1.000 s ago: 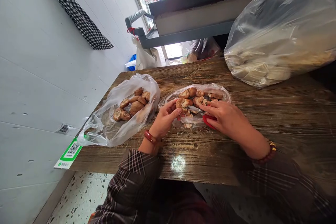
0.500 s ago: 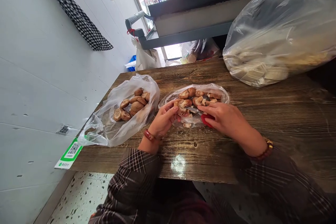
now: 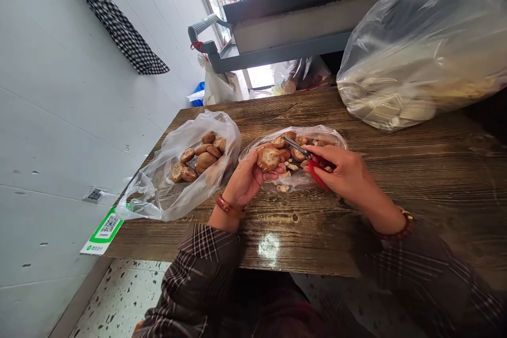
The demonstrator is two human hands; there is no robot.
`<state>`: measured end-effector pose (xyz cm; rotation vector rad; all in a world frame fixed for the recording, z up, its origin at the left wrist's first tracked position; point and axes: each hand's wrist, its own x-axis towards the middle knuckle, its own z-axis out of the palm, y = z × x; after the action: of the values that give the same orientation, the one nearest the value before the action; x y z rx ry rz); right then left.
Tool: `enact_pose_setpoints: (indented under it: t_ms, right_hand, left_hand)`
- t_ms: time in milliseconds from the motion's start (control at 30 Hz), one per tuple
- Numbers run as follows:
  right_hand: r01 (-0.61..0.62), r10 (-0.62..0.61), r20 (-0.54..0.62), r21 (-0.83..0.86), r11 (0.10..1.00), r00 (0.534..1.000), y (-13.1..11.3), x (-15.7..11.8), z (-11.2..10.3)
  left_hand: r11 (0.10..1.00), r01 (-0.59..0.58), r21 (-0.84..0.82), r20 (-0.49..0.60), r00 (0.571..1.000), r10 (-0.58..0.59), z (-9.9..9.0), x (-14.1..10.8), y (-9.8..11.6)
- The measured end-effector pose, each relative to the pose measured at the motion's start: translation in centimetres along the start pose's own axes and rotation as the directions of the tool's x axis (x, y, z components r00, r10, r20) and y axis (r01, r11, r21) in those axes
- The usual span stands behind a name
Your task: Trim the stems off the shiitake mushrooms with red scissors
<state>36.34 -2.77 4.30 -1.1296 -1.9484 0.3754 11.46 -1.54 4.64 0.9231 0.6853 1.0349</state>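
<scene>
A brown mushroom (image 3: 269, 159) rests in my left hand (image 3: 246, 180), its pale underside facing up and my fingers curled around it. My right hand (image 3: 347, 173) grips red-handled scissors (image 3: 320, 171), whose blades point up and left, just right of the held mushroom. Beneath both hands lies a clear plastic bag (image 3: 336, 140) with several mushrooms and small cut stem pieces (image 3: 292, 167) on it. To the left, a whitish plastic bag (image 3: 180, 142) stands open with several whole mushrooms (image 3: 206, 162) inside.
A large clear bag (image 3: 420, 58) of pale, flat pieces sits at the back right of the wooden table (image 3: 301, 227). A green and white code card (image 3: 103, 229) lies at the left corner. Beyond the table is a grey metal frame (image 3: 277, 54).
The scissors have moved off the held mushroom and now point up and left. The mushroom has turned, showing its round underside without the protruding stem. More stem pieces are visible below.
</scene>
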Motion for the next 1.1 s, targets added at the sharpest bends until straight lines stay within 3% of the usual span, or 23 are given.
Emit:
enact_pose_setpoints:
  t_ms: [100, 233, 333, 467, 667, 1100]
  right_hand:
    - [-0.036, 0.037, -0.03, 0.036, 0.999, 0.999, 0.1, 0.0, 0.1]
    - [-0.147, 0.179, -0.083, 0.294, 0.944, 0.98, 0.4, 0.1, 1.2]
    - [-0.242, 0.288, -0.028, 0.469, 0.849, 0.957, 0.6, 0.0, 2.1]
    - [-0.275, 0.315, 0.033, 0.579, 0.768, 0.949, 0.2, -0.1, 2.9]
    - [-0.28, 0.322, 0.03, 0.572, 0.771, 0.946, -0.3, -0.3, 3.5]
    - [-0.238, 0.303, -0.053, 0.499, 0.833, 0.951, -1.7, -0.5, 3.7]
  left_hand:
    - [0.999, -0.028, 0.025, -0.003, 1.0, 0.028, 0.0, -0.2, 0.1]
    - [0.997, -0.001, 0.074, 0.06, 0.998, -0.003, 0.3, -0.7, 0.0]
    - [0.996, 0.008, 0.091, 0.115, 0.993, -0.018, 0.6, -1.0, -0.4]
    - [0.994, -0.021, 0.11, 0.177, 0.984, 0.001, 0.9, -1.0, -1.0]
    - [0.984, -0.063, 0.165, 0.234, 0.972, 0.023, 1.1, -0.8, -1.9]
    - [0.982, -0.115, 0.151, 0.128, 0.987, 0.096, 1.6, -0.6, -2.8]
